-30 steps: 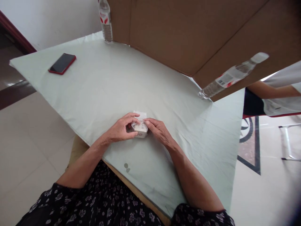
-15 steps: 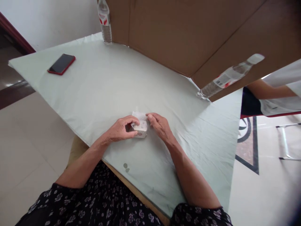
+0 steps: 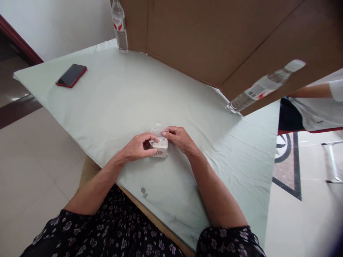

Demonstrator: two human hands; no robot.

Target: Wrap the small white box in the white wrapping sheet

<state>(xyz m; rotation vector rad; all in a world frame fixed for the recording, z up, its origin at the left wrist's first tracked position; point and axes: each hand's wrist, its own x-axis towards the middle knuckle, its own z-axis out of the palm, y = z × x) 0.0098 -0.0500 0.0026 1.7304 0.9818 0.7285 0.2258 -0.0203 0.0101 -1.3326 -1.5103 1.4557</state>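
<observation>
A small pale box (image 3: 162,144) in clear plastic wrapping sits on the cloth-covered table in front of me. My left hand (image 3: 138,146) grips it from the left, thumb on the near side and fingers over the top. Something red shows in the gap behind that thumb, too little of it to name. At the box's far right corner, my right hand (image 3: 179,138) pinches the loose clear plastic film (image 3: 157,130), which spreads out behind the box.
The table (image 3: 88,107) bears a red-cased phone (image 3: 71,75) at the far left. One water bottle (image 3: 120,28) stands at the back, another bottle (image 3: 265,87) at right, both by a tall cardboard panel (image 3: 187,39). Grey round spots (image 3: 143,191) mark the near edge. Another person's arm (image 3: 311,91) shows at right.
My right hand has shifted slightly left and away from me, its fingers now closer over the film behind the box. The left hand keeps its hold. The whole view has shifted a little.
</observation>
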